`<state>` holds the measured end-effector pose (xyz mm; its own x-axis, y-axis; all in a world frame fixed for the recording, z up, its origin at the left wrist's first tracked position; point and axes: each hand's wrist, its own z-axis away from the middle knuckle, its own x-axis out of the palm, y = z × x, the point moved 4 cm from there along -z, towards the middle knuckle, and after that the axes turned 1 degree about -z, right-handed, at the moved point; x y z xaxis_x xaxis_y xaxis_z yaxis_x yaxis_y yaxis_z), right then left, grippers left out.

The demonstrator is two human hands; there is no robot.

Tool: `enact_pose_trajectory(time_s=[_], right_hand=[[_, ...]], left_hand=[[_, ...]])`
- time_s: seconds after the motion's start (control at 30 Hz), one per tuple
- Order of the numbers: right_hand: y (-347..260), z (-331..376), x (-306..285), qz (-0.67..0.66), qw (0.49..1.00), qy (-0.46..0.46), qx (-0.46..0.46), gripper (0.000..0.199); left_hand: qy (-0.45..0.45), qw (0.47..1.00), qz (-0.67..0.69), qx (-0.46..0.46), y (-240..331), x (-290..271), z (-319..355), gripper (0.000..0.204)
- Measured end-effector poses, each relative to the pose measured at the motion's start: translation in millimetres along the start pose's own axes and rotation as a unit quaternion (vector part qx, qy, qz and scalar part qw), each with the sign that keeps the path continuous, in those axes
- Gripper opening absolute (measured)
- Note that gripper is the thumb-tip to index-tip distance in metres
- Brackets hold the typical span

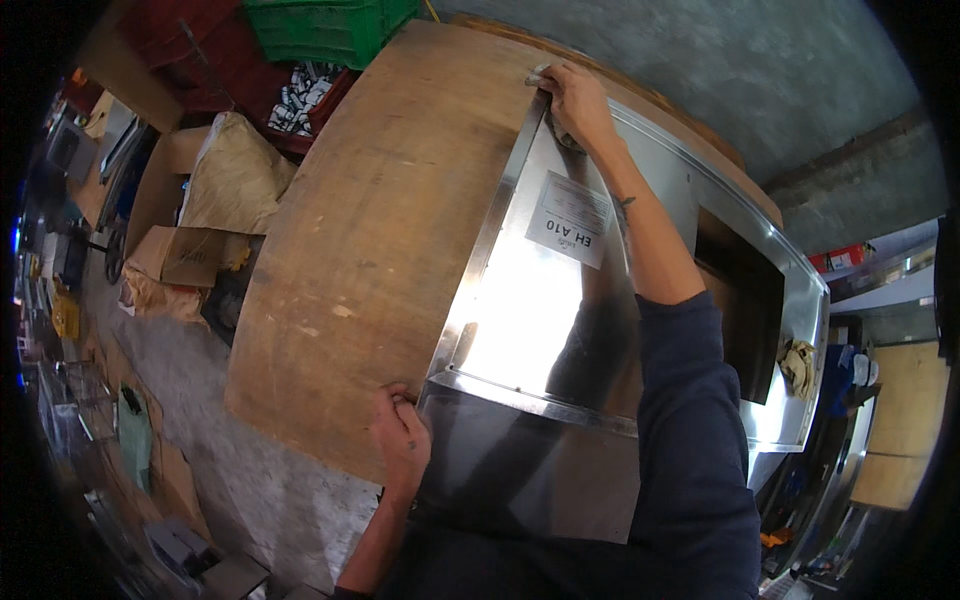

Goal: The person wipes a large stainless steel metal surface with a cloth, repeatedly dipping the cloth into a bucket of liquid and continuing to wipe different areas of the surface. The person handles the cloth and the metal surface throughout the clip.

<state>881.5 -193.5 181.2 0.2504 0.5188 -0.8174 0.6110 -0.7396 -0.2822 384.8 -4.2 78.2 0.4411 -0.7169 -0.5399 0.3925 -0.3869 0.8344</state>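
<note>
A shiny stainless-steel housing [500,330] lies on a brown wooden board, with a printed label [570,219] on its top face and a dark rectangular opening [742,300] at its right side. My right hand [580,100] reaches to the far left corner, its fingers closed around a small whitish rag [540,76] that touches the corner. By the near left corner is my left hand [402,432], fingers curled together right beside the metal edge. Whatever it may hold there is hidden.
The wooden board [360,230] extends left of the housing. Beyond it stand a green crate [320,30], a red bin [318,105] of small metal parts and an opened cardboard box [160,190]. A crumpled tan cloth [797,367] lies on the housing's right end.
</note>
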Motion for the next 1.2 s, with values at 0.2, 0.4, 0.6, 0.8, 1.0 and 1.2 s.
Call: enact_pose_trajectory(time_s=[0.2,0.4,0.6,0.8,1.0,1.2], right_hand=[[15,-34,5,0.077,0.996,-0.019,0.042,0.018],[1,-10,1,0.082,0.996,0.007,-0.047,0.018],[49,-10,-54,-0.079,0.98,0.062,0.171,0.028],[41,-20,-54,-0.061,0.983,0.1,0.141,0.036],[36,-38,11,-0.011,0.99,0.078,0.115,0.039],[12,-53,15,-0.215,0.953,0.123,0.176,0.04]], left_hand=[[-0.009,1.0,-0.013,0.016,6,2,1,0.024],[-0.003,1.0,0.004,0.015,-5,1,0,0.023],[0.005,0.999,0.012,0.034,-3,4,-2,0.022],[0.008,0.999,0.008,0.039,-3,3,0,0.022],[-0.009,0.999,-0.017,0.028,2,2,0,0.024],[0.011,0.999,-0.021,0.033,8,-5,4,0.025]])
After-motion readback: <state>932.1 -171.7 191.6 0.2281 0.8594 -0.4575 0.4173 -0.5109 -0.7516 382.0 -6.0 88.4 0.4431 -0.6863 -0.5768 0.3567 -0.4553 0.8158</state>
